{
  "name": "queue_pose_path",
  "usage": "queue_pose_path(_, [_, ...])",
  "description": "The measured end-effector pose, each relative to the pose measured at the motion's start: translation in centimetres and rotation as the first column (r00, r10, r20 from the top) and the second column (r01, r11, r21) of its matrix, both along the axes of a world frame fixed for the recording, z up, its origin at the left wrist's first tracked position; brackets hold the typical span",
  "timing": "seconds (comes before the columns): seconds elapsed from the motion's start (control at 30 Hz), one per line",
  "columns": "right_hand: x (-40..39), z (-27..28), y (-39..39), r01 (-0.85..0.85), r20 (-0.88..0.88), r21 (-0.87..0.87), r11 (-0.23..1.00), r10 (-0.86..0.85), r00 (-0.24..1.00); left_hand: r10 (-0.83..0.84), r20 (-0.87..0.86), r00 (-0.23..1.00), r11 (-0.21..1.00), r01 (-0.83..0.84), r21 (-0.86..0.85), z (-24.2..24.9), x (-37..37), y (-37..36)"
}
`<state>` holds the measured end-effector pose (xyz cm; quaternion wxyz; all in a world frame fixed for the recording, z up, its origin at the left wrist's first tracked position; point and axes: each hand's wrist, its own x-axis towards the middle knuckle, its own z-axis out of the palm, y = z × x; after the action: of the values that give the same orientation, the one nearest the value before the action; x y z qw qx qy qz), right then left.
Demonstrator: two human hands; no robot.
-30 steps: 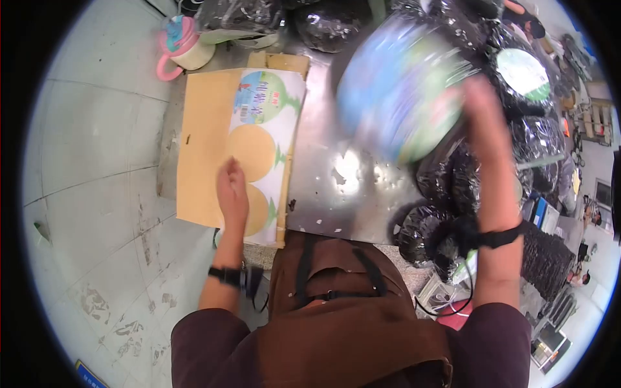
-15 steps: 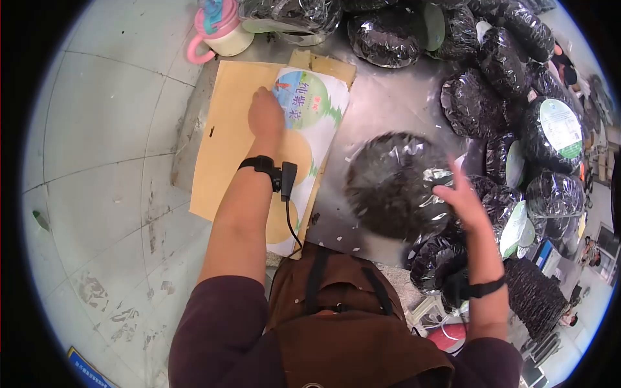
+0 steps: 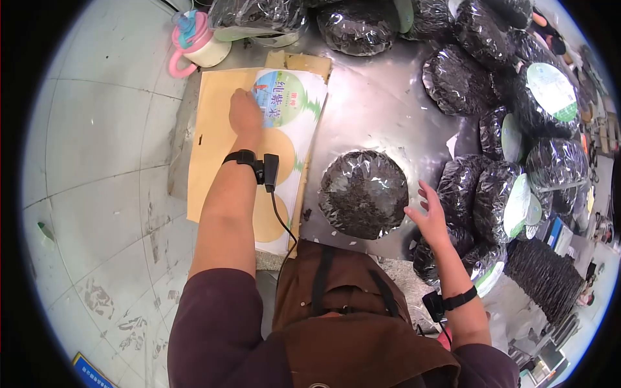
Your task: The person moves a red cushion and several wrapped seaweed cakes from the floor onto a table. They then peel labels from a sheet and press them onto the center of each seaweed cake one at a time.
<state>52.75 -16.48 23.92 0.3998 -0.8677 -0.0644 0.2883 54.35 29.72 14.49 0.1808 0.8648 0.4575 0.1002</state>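
Observation:
My left hand (image 3: 246,116) rests on the label sheet (image 3: 308,152), fingers curled at the left edge of a round printed label (image 3: 279,98); its fingertips are partly hidden. The label carries blue and green print with large characters. Below it on the sheet, round yellowish patches show bare backing. A round cake of dried seaweed (image 3: 363,194) in clear film lies flat on the metal table, right of the sheet. Just right of that cake hovers my right hand (image 3: 429,218), fingers spread, holding nothing and apart from the film.
Wrapped seaweed cakes (image 3: 460,79) are piled along the table's back and right, several with round labels. A pink and cream cup (image 3: 208,46) stands at the back left. The metal tabletop (image 3: 375,97) shows between sheet and pile. A cable hangs from my left wrist band.
The wrapped seaweed cake has come down flat on the table, and my right hand has moved off it toward the right. My left hand stays at the label's edge. The view has shifted slightly.

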Motion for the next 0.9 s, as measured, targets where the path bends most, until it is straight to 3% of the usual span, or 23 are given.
queue_pose_path(0.13, [-1.7,1.9,0.0,-0.094,0.118,-0.048,0.994,0.099,0.988,-0.015,0.123,0.992,0.992,-0.001,0.126,-0.2,-0.4,-0.4])
queue_pose_path(0.2, [-2.0,3.3,0.4,-0.244,0.349,-0.155,0.957,0.284,0.893,-0.043,0.189,0.981,0.983,0.007,0.185,1.1,-0.6,-2.0])
queue_pose_path(0.27, [-2.3,4.9,1.0,-0.216,0.352,-0.153,0.964,0.257,0.900,-0.186,0.509,0.841,0.982,0.173,0.073,5.1,-2.6,-5.6])
queue_pose_path(0.3, [-2.1,5.2,1.4,-0.187,0.357,-0.056,0.981,0.194,0.914,-0.217,0.584,0.783,0.967,0.256,0.016,8.0,-4.0,-8.2])
queue_pose_path(0.33, [-1.9,5.6,1.9,-0.155,0.364,0.043,0.987,0.129,0.923,-0.236,0.659,0.714,0.940,0.340,-0.031,11.2,-5.5,-11.3])
queue_pose_path(0.37, [-1.7,6.4,3.1,-0.143,0.366,0.045,0.989,0.117,0.923,-0.141,0.790,0.596,0.857,0.474,-0.204,14.3,-6.8,-14.6])
queue_pose_path(0.4, [-1.6,7.2,4.6,-0.068,0.280,0.212,0.975,0.006,0.960,-0.003,0.878,0.479,0.721,0.610,-0.330,16.6,-8.2,-17.6])
queue_pose_path(0.43, [-1.3,7.7,5.4,0.017,0.176,0.369,0.929,-0.088,0.981,0.123,0.847,0.516,0.600,0.641,-0.478,17.6,-9.8,-19.8])
queue_pose_path(0.47, [-1.0,7.5,5.6,0.015,0.181,0.376,0.926,-0.089,0.979,0.236,0.793,0.562,0.455,0.657,-0.601,18.4,-11.0,-21.3])
queue_pose_path(0.5, [-0.8,7.0,5.7,0.139,-0.157,0.476,0.868,-0.072,0.985,0.229,0.798,0.558,0.460,0.661,-0.593,18.7,-11.7,-22.4])
queue_pose_path(0.53, [-0.8,6.8,5.9,0.286,-0.474,0.520,0.805,-0.007,0.880,0.368,0.697,0.615,0.347,0.605,-0.717,18.5,-12.3,-23.2])
queue_pose_path(0.57, [-1.1,7.5,6.0,0.322,-0.434,0.507,0.800,-0.086,0.897,0.490,0.568,0.661,0.211,0.542,-0.813,18.0,-12.7,-23.6])
queue_pose_path(0.6, [-1.2,7.1,5.6,0.315,-0.428,0.508,0.802,-0.082,0.900,0.494,0.572,0.655,0.213,0.546,-0.810,16.9,-12.8,-23.6])
queue_pose_path(0.67, [-1.7,5.0,4.4,0.231,-0.358,0.367,0.901,-0.092,0.929,-0.017,0.661,0.750,0.696,0.483,-0.531,13.7,-12.8,-23.3])
queue_pose_path(0.7, [-1.8,4.0,4.3,0.223,-0.357,0.363,0.905,-0.086,0.930,-0.047,0.604,0.796,0.730,0.440,-0.523,12.0,-12.9,-23.2])
queue_pose_path(0.73, [-1.7,3.1,4.4,0.156,-0.221,0.275,0.949,-0.096,0.971,-0.040,0.607,0.794,0.732,0.436,-0.523,11.1,-12.6,-23.4])
queue_pose_path(0.77, [-1.6,2.5,4.6,0.102,-0.083,0.176,0.979,-0.089,0.993,-0.144,0.555,0.819,0.829,0.406,-0.384,10.4,-12.3,-23.8])
queue_pose_path(0.8, [-1.2,2.4,4.9,0.095,-0.084,0.173,0.980,-0.081,0.993,-0.235,0.479,0.846,0.897,0.378,-0.229,9.4,-12.2,-24.1])
queue_pose_path(0.87, [-0.7,2.2,5.4,-0.111,0.103,-0.264,0.958,0.143,0.984,-0.233,0.454,0.860,0.895,0.372,-0.246,7.7,-12.1,-24.2])
queue_pose_path(0.9, [-0.6,1.6,5.3,-0.127,0.153,-0.367,0.921,0.195,0.969,-0.283,0.379,0.881,0.934,0.343,-0.102,7.2,-12.1,-24.2])
